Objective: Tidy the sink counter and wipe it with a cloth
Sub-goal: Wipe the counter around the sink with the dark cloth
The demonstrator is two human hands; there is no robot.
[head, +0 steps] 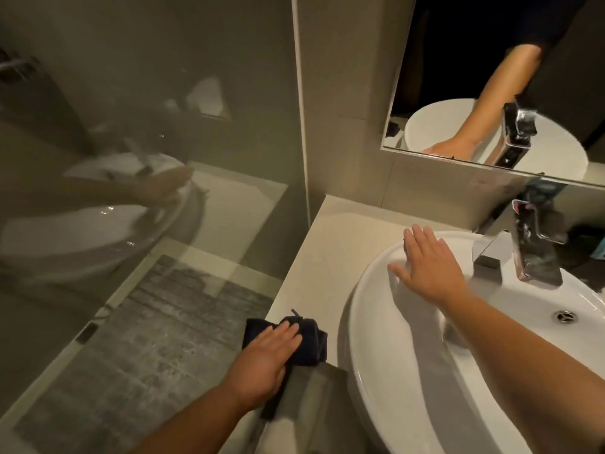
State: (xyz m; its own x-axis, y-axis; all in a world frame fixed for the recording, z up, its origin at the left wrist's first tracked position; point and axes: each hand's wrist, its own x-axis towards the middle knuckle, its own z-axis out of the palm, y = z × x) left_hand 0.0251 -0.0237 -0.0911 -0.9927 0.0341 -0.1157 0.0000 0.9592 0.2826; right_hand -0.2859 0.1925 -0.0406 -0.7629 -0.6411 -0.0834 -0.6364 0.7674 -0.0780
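A dark cloth (309, 339) lies bunched on the pale counter (330, 253) at its front left edge. My left hand (266, 358) presses flat on the cloth, fingers together and stretched out. My right hand (429, 263) rests flat with spread fingers on the far left rim of the white basin (376, 322), holding nothing. The chrome tap (530, 250) stands just right of that hand.
A glass partition (163, 158) rises along the counter's left side, with a grey floor mat (157, 339) below it. A mirror (491, 77) hangs behind the basin. The drain (563, 315) sits at the right. Dark items (586, 244) stand behind the tap.
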